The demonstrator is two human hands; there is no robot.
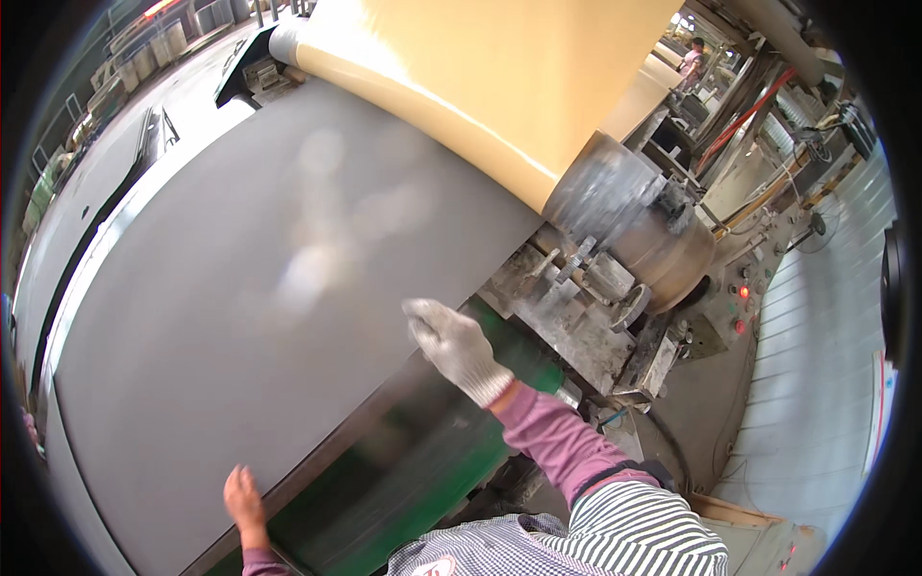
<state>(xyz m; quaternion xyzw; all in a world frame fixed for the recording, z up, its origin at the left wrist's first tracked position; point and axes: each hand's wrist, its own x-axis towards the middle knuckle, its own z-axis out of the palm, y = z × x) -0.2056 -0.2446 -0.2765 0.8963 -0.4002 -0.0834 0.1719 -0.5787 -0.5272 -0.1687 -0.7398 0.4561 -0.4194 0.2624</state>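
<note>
A broad, flat grey sheet [192, 326] spreads across the surface before me. My left hand [245, 499], bare, is over its near edge at the lower left, fingers stretched out and holding nothing I can see. Over the sheet's right edge is my right hand [456, 350] in a whitish knitted glove. Its fingers are curled together, and whether anything is inside them is hidden. Beyond the grey sheet a wide tan, shiny sheet [480, 77] runs down around a roller.
A dark green roller or panel [403, 490] lies below the grey sheet's near edge. At right stand a metal drum [615, 211], clamps and a stained metal plate [576, 346]. Red lights glow on a control panel [744, 293]. Another person [691, 62] stands far back right.
</note>
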